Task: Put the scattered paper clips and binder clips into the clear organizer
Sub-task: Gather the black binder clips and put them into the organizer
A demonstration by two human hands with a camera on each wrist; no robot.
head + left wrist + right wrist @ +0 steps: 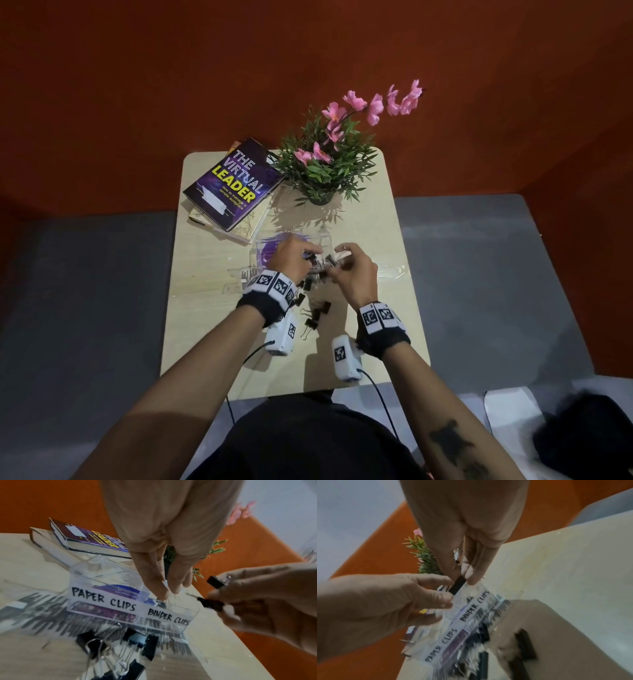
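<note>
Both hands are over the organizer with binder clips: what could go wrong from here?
1. The right hand pinches a black binder clip right at the edge of the clear organizer; released there, it may drop outside.
2. The left hand hovers near the divider between PAPER CLIPS and BINDER CLIPS, so a clip might land in the wrong compartment.
3. Loose binder clips lie beneath the wrists and could get swept off the table.

Above the clear plastic organizer on the pale wooden table, the left hand and right hand met, each pinching something small and dark. Black metal binder clips lay scattered just nearer than the organizer; a purple book and potted pink-flowered plant stood beyond it.
</note>
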